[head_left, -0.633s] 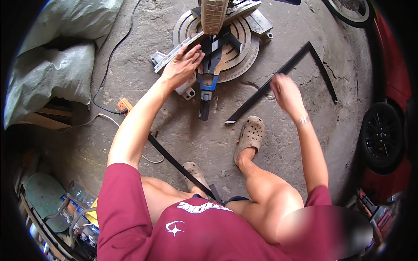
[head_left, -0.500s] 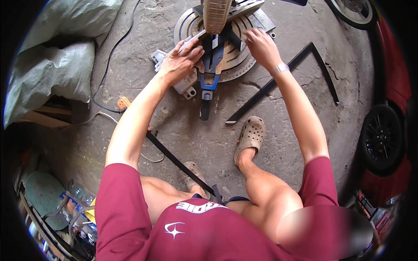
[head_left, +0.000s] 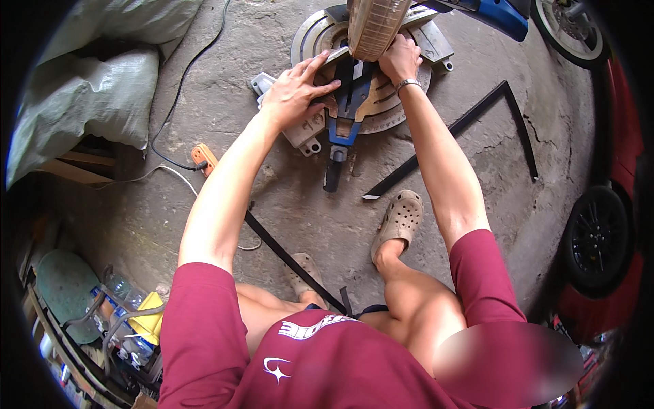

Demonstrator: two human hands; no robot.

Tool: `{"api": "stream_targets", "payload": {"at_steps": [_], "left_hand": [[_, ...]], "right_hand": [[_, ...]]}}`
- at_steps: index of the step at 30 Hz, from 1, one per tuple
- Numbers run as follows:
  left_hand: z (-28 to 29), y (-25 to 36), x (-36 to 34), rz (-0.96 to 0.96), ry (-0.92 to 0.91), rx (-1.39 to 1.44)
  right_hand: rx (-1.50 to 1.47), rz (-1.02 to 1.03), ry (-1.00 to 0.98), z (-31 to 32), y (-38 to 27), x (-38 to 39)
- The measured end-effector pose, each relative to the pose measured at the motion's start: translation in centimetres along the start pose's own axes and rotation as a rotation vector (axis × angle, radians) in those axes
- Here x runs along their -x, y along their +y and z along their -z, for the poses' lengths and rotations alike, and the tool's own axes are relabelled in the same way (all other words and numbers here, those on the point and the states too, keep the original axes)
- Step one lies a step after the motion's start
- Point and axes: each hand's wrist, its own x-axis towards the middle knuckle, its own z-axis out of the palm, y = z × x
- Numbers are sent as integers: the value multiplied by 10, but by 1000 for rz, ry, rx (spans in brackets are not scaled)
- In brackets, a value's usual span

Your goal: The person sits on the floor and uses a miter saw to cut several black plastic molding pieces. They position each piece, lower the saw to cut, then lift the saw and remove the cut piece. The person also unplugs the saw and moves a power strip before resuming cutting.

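A miter saw [head_left: 351,88] stands on the floor ahead of me, its ribbed blade guard [head_left: 376,31] over the round slotted table. My left hand [head_left: 296,94] rests at the saw's left side, with fingers spread along the fence beside the guard. My right hand [head_left: 400,60], with a band on its wrist, reaches close to the guard's right side. Its fingers are curled, and their tips are partly hidden; I cannot make out what they grip. The saw's blue handle [head_left: 501,17] sticks out at the upper right.
A black angled frame piece [head_left: 470,117] lies right of the saw. Another black strip [head_left: 289,255] runs toward my lap. An orange power outlet [head_left: 204,158] with cords sits left. Pale sacks [head_left: 88,102] stand far left, a red car's wheel [head_left: 597,238] at the right.
My right hand has moved left, in against the blade guard. My left hand's fingers have spread. The view has shifted, so more of the blue saw handle shows.
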Motion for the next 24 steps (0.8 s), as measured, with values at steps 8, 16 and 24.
{"api": "stream_targets", "payload": {"at_steps": [8, 16, 24], "left_hand": [[0, 2, -1, 11, -6, 5], [-17, 5, -8, 153, 111, -62], [-18, 12, -2, 317, 22, -59]], "right_hand": [[-599, -184, -37, 3, 8, -9], [-767, -414, 361, 64, 159, -24], [-818, -155, 486, 197, 103, -33]]}}
